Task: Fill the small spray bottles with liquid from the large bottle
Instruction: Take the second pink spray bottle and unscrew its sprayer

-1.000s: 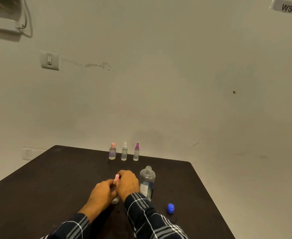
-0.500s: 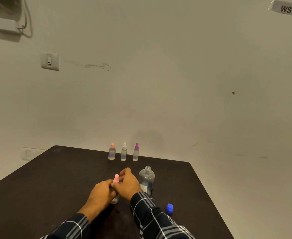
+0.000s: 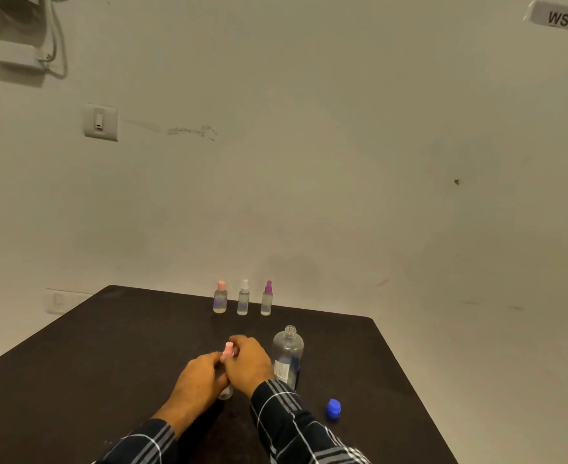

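A: So, where is the small spray bottle?

B: Toward the near middle of the dark table, upright between the two hands. Only its pink top and a bit of its clear base show.

A: And the hands?

B: The left hand wraps round the body, fingers curled. The right hand curls over the pink top from the right and pinches it.

A: The large bottle?

B: Upright just right of the right hand, neck uncovered, with a label low on its side. How full it is, I cannot tell. A blue cap lies on the table, nearer the person and apart from the large bottle.

A: Anything else?

B: Three more stand in a row at the far edge: a pink-topped bottle, a white-topped bottle and a purple-topped bottle.
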